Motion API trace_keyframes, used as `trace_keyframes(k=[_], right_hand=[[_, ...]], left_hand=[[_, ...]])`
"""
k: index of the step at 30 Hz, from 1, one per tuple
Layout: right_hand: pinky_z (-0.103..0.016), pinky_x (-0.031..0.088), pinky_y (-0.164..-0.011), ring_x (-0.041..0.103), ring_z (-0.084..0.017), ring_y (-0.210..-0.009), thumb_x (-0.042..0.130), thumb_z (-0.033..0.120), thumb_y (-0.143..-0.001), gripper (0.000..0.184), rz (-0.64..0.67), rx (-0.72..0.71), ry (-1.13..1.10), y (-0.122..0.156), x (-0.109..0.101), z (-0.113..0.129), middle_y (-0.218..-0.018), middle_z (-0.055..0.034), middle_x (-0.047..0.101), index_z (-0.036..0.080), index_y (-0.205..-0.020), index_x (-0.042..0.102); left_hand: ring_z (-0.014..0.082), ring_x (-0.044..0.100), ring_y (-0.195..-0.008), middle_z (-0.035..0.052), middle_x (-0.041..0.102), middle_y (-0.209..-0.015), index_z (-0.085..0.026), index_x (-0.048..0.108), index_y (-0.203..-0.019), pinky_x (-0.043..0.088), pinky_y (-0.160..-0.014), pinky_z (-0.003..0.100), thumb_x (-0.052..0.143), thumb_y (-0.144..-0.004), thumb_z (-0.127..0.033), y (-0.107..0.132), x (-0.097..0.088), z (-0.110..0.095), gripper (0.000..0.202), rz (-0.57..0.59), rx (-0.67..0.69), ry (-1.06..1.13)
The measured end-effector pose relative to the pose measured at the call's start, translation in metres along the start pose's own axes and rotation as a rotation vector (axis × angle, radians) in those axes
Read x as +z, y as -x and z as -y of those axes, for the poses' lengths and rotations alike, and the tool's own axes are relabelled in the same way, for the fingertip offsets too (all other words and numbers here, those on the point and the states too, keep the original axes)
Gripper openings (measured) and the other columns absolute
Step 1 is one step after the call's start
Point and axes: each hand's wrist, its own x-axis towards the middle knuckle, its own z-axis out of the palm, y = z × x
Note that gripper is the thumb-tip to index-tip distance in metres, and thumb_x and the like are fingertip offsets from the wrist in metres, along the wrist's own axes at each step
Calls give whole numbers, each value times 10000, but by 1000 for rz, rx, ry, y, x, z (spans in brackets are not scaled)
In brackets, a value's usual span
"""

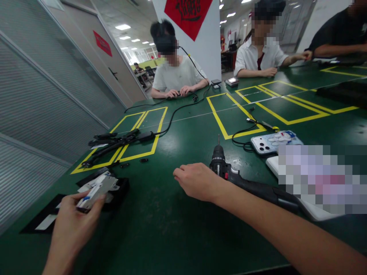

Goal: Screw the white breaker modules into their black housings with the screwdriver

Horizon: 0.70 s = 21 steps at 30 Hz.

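Note:
Between the thumb and fingers of my left hand (76,214) is a white circuit breaker (99,189) with a small blue part, tilted above the table. Beneath it lies a black open box or case (122,193), partly covered by the breaker and the hand. My right hand (196,181) is over the middle of the table with its fingers curled closed; whatever they may hold is hidden. Just behind that wrist a black cordless drill (219,158) rests on its side, bit pointing away from me, its handle partly hidden by my forearm.
Black equipment with a cable (114,147) lies at the left, near small dark pieces (143,160). A phone in a patterned case (275,142), a white object (318,214) and a cable (239,137) lie right. Yellow tape (226,135) marks the green table. Several people sit opposite.

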Motion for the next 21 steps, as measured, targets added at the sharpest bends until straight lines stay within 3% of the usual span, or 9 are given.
trace_keyframes(k=[5,9,12,14,17,21], right_hand=[[-306,370,-564,548,-187,-725,467,151,-985,92,0,-6,-3,0,-1,0,-865,-43,572,130,-996,556],[-310,377,-551,552,-197,-724,484,152,-977,76,-11,-12,13,0,-1,-1,-862,-34,570,135,-991,557],[-319,385,-551,555,-200,-722,487,161,-978,75,-15,-18,10,0,-1,-1,-861,-35,568,135,-980,557],[-323,386,-553,557,-200,-724,475,165,-985,88,-5,-17,4,1,-1,-1,-861,-39,569,133,-980,556],[-320,385,-559,557,-195,-731,466,157,-989,96,7,-11,4,1,-1,-1,-869,-45,573,127,-990,557],[-313,379,-566,552,-193,-737,472,153,-984,83,9,-15,1,1,0,-2,-876,-46,573,128,-993,551]], left_hand=[[235,605,-691,138,582,-1064,-165,313,-1415,484,-604,326,555,-747,-601,-12,-8,-9,834,47,103,-113],[244,587,-586,24,581,-682,-263,377,-1422,460,-579,324,474,-797,-609,-19,-16,-16,720,193,134,-220],[246,592,-591,2,549,-613,-284,349,-1437,455,-573,311,439,-827,-606,-18,-12,-14,695,180,149,-220],[247,609,-632,25,590,-695,-266,339,-1443,471,-607,323,408,-850,-601,-16,-5,-11,685,142,184,-231],[275,641,-779,108,648,-999,-220,347,-1441,496,-724,378,367,-869,-600,-14,5,-8,687,91,237,-255],[325,593,-1057,171,488,-1381,-160,336,-1443,453,-907,436,313,-911,-542,-16,7,-10,655,111,297,-246]])
